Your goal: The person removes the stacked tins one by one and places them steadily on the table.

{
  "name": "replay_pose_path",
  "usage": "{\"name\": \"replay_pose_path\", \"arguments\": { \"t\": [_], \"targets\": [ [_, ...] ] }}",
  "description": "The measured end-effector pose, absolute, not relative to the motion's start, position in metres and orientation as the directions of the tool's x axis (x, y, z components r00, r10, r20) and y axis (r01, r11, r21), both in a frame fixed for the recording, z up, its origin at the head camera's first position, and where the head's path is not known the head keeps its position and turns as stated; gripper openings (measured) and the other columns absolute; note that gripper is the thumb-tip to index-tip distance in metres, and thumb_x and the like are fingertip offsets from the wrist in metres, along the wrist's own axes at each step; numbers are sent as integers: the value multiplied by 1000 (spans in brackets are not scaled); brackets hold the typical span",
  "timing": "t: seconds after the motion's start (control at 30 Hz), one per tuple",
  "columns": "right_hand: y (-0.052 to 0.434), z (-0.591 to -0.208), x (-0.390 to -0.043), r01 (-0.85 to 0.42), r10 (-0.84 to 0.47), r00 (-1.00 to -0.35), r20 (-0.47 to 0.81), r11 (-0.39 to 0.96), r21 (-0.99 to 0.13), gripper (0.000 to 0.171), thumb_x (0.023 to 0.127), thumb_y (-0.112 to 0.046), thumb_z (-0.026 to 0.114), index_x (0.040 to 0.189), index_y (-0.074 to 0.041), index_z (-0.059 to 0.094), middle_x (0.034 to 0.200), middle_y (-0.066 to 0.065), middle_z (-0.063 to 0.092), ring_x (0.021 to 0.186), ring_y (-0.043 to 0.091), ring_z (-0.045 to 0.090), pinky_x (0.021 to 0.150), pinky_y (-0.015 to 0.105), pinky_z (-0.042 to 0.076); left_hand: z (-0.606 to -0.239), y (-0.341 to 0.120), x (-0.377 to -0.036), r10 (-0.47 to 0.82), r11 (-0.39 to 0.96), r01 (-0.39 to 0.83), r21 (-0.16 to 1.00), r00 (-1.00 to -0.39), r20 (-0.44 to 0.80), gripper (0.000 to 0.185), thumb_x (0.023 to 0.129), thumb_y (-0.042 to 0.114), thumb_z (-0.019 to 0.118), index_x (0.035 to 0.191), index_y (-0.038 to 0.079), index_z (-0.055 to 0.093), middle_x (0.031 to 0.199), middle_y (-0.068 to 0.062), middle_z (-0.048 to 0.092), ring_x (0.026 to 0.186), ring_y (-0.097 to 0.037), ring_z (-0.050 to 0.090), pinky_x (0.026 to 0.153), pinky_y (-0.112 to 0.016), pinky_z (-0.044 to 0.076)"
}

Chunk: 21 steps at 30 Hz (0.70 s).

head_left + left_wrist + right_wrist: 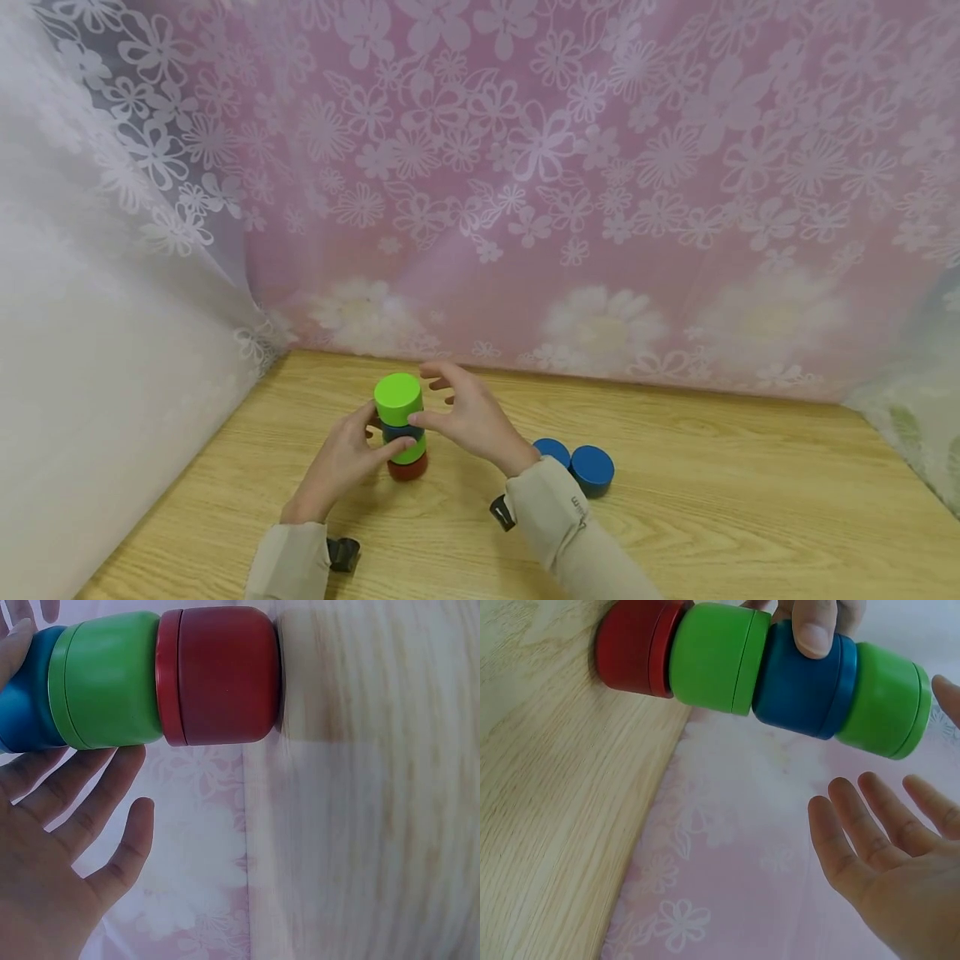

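Four-coloured order shows in a stack of small round lidded tins: a red tin [408, 469] on the table, a green tin [712, 656] over it, a blue tin [799, 686], then another green tin [398, 400] on top. My left hand [341, 454] holds the stack around the blue tin, its thumb on one side and fingers on the other. Beside the top green tin is my right hand [476, 417], fingers spread apart. The right thumb overlaps that tin in the head view, while the right wrist view shows the palm and fingers away from it.
Two more blue tins, one [592, 471] in full view and one [551, 451] partly behind the right wrist, stand on the wooden table [712, 508]. A pink flowered curtain [525, 208] hangs along the table's back edge, with whitish cloth [112, 333] at the left.
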State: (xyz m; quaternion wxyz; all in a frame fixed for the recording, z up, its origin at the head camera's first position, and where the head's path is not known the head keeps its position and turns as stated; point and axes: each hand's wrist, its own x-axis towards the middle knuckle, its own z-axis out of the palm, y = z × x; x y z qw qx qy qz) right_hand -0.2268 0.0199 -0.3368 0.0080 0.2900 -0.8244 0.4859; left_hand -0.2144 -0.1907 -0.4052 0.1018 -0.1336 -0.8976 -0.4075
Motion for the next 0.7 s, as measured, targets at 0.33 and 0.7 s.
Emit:
{"name": "replay_pose_path", "arguments": {
  "t": [0.33, 0.7],
  "targets": [
    [9, -340, -228, -517, -499, -806, 317, 334, -788, 58, 91, -13, 79, 142, -5, 53, 138, 11, 57, 121, 32, 57, 96, 46, 49, -405, -191, -215, 173, 625, 334, 705, -941, 292, 49, 90, 33, 80, 129, 9, 62, 111, -2, 68, 103, -20, 64, 93, -52, 50],
    [3, -342, -228, -532, -505, -798, 328, 334, -778, 58, 91, -12, 79, 141, -2, 52, 140, 13, 56, 121, 30, 57, 97, 44, 48, -405, -192, -215, 186, 622, 355, 698, -933, 309, 50, 90, 34, 80, 130, 9, 62, 109, -1, 68, 101, -20, 64, 93, -53, 50]
  ]
}}
